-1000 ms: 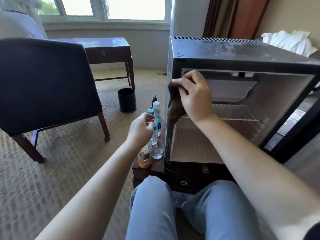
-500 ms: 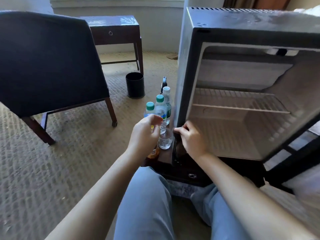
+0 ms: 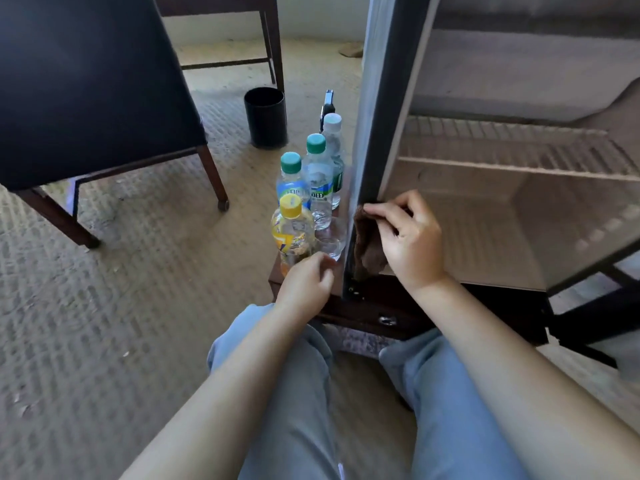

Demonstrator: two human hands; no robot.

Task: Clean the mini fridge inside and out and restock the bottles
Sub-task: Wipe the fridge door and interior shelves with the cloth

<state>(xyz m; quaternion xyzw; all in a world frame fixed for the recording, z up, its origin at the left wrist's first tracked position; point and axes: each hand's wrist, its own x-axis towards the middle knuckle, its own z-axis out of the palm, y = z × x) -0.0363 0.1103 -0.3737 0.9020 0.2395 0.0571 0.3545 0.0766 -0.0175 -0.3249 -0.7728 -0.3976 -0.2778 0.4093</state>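
Your right hand (image 3: 408,240) pinches the brown cloth (image 3: 369,251) against the lower left frame of the fridge (image 3: 388,133). Your left hand (image 3: 306,285) hangs loosely curled, empty, by the bottles (image 3: 318,174) just left of it.

Base of yellow-capped bottle (image 3: 292,233) and part of cloth (image 3: 367,247) hidden

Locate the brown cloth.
In the head view, the brown cloth hangs from the right hand against the mini fridge's lower left front edge, just right of the glass.

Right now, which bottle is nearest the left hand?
The yellow-capped bottle, right by the left hand; the others, behind it, have green or white caps.
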